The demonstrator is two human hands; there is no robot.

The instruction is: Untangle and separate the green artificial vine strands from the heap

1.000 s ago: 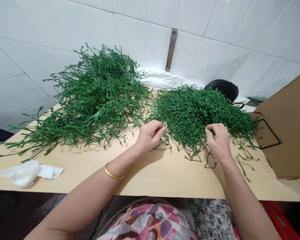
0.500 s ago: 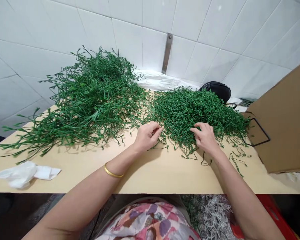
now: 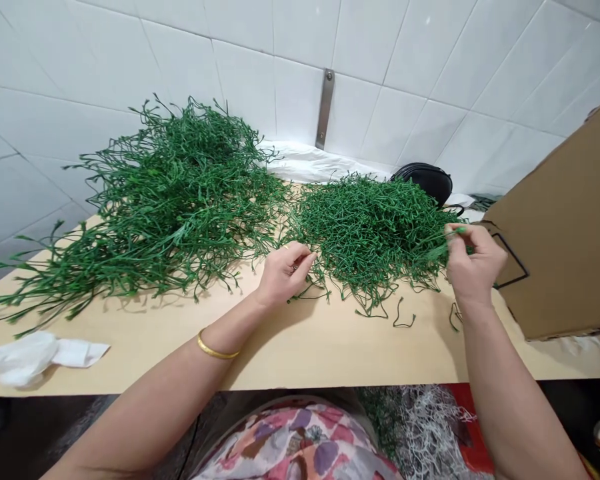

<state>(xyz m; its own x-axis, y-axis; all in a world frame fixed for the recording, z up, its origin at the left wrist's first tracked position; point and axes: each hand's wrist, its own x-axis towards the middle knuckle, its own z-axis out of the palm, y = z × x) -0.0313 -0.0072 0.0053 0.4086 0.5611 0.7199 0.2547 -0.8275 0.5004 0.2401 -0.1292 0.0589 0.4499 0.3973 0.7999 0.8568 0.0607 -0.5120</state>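
Note:
A heap of thin, kinked green plastic stems [image 3: 360,227] with small forked tips lies on the table before me. At its right end my right hand [image 3: 475,263] is raised, thumb and finger pinching a green stem whose light tip [image 3: 461,230] pokes out; the rest blurs into the heap. My left hand [image 3: 286,272] is closed at the heap's near left edge, thumb against the curled fingers. What it holds, if anything, is hidden. A larger, looser pile of longer green branches [image 3: 170,193] spreads over the table's left side.
A cardboard box [image 3: 565,240] stands at the right, close to my right hand. Behind the heap sit a black round case [image 3: 425,180] and white sheeting [image 3: 320,163] along the tiled wall. Crumpled white tissue [image 3: 30,357] lies front left on the table [image 3: 180,353].
My right hand has moved right and up from the heap's front edge, pinching a stem. Loose stems at the heap's right end have shifted. My left hand stays nearly where it was.

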